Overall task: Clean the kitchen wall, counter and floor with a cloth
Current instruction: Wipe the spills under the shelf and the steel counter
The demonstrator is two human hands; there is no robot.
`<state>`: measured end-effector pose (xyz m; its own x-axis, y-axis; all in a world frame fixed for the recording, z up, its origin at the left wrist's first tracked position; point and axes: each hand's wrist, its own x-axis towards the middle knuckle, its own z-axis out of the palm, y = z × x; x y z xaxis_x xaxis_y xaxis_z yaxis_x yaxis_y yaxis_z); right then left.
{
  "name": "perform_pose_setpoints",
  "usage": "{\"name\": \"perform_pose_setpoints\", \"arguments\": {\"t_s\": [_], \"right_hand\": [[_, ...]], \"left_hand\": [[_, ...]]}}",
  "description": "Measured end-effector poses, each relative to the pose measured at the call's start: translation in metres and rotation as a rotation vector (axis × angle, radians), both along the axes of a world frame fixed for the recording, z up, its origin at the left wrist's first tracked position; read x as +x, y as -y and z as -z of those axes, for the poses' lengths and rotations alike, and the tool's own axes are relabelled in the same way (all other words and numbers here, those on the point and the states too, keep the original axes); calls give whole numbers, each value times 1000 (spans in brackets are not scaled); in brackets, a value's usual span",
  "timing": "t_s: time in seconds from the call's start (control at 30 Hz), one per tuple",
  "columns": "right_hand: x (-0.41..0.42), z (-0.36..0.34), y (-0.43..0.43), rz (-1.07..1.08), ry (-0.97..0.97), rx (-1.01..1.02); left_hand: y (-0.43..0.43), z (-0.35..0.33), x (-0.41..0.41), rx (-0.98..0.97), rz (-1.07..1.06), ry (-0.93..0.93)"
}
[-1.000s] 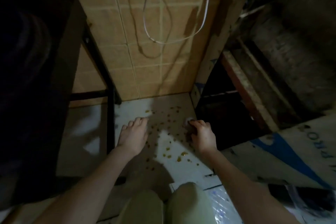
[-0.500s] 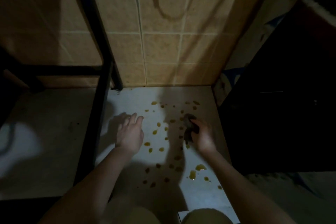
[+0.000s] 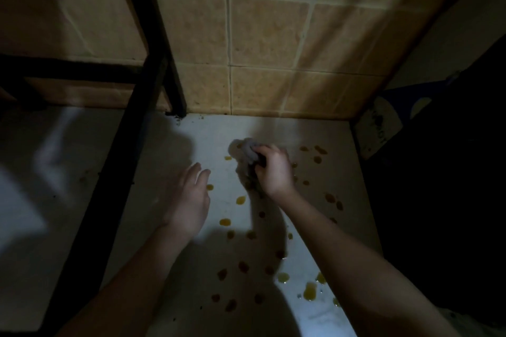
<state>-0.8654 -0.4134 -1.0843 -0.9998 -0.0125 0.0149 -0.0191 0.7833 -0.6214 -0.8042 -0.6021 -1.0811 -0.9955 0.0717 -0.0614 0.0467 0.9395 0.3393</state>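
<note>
The pale smooth floor [image 3: 191,139] meets the tan square-tiled wall [image 3: 273,35] along its far edge. The black metal frame [image 3: 123,159] stands on the floor at left, its rear leg at the foot of the wall. The crumpled grey cloth [image 3: 245,150] lies on the floor near the wall, right of centre, gripped by the right hand [image 3: 273,169]. The left hand [image 3: 189,200] is left of the cloth and nearer the viewer, fingers extended. The amber liquid drops [image 3: 225,222] lie scattered on the floor between, right of and in front of both hands. The dark cabinet side [image 3: 438,200] bounds the floor at right
</note>
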Motion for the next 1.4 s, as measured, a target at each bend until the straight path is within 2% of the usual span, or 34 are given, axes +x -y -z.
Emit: {"name": "perform_pose_setpoints", "arguments": {"t_s": [0.1,0.2,0.33,0.47,0.57,0.73,0.83,0.93,1.07,1.17,1.4], "right_hand": [[-27,3,30,-84,-40,35],[-49,16,51,-190,18,119],[-62,39,47,-197,88,251],[-64,49,29,-214,36,298],[-66,51,-5,-77,39,266],[-66,55,-82,163,121,417],[-60,57,-129,306,125,375],[-52,57,-157,352,104,328],[-44,60,-145,376,82,234],[-39,63,-115,319,66,232],[-19,55,-11,-89,108,253]], "left_hand": [[7,12,4,-53,-17,-25],[13,20,5,-53,-85,-5],[7,27,12,-60,-63,12],[-2,26,10,-79,-28,-13],[-7,28,9,-95,-24,-12],[-10,34,10,-113,20,54],[-16,31,10,-136,44,75],[-21,27,9,-139,61,69],[-24,20,10,-137,66,72],[-22,21,12,-128,53,82],[-13,29,18,-82,-14,125]]}}
